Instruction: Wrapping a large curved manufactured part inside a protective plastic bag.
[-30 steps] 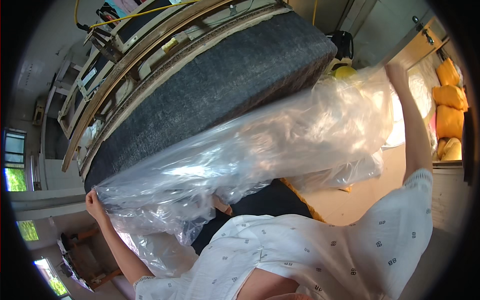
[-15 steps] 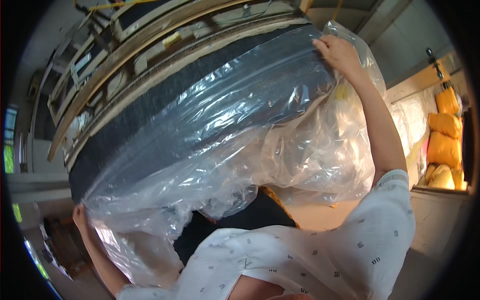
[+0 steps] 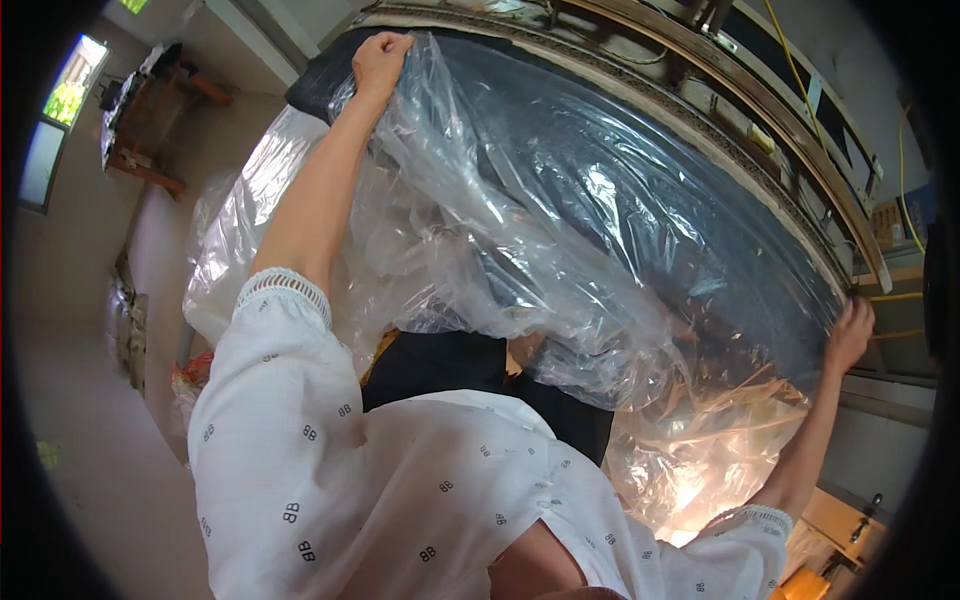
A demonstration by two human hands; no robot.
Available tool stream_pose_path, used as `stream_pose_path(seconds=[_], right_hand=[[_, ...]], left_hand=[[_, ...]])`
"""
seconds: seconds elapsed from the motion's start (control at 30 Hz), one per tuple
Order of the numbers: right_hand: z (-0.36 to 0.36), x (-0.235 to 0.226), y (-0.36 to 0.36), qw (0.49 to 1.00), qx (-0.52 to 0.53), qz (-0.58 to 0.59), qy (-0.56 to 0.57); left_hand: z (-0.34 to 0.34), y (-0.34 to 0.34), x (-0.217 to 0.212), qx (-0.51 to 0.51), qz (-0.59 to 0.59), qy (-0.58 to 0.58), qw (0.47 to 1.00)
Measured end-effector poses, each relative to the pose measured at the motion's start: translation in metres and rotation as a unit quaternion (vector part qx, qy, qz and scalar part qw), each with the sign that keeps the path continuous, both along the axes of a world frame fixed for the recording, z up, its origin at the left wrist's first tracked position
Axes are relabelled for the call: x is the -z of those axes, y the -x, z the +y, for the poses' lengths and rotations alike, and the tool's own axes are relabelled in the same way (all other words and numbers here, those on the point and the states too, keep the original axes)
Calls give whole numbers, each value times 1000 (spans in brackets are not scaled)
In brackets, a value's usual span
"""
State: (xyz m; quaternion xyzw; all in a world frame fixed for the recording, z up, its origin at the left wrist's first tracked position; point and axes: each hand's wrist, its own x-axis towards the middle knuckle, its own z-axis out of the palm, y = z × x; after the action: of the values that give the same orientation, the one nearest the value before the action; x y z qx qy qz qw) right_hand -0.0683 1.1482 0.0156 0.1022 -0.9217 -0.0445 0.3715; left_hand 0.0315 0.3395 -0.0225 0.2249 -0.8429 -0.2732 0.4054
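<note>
Basically both hands pinch the clear plastic sheet point(image 3: 560, 230): left hand point(image 3: 380, 58) and right hand point(image 3: 850, 330) should keep it taut beyond the fingers, over the dark grey cushion point(image 3: 640, 170).

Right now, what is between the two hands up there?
In the head view, clear plastic sheeting stretches over the dark grey cushion between the left hand and right hand.
</note>
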Motion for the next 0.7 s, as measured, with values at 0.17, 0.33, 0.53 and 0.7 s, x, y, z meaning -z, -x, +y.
stream_pose_path(seconds=[0.17,0.33,0.53,0.7], right_hand=[[-298,-59,-94,908,-317,-141,237],[-462,-38,-146,816,-463,-240,249],[-538,3,-102,769,-500,-278,286],[-488,-54,-74,465,-289,-629,552]], left_hand=[[-13,-2,-2,3,48,-11,999],[-15,9,7,12,70,-25,997],[2,11,3,14,110,-45,993],[3,3,-5,31,114,-78,990]])
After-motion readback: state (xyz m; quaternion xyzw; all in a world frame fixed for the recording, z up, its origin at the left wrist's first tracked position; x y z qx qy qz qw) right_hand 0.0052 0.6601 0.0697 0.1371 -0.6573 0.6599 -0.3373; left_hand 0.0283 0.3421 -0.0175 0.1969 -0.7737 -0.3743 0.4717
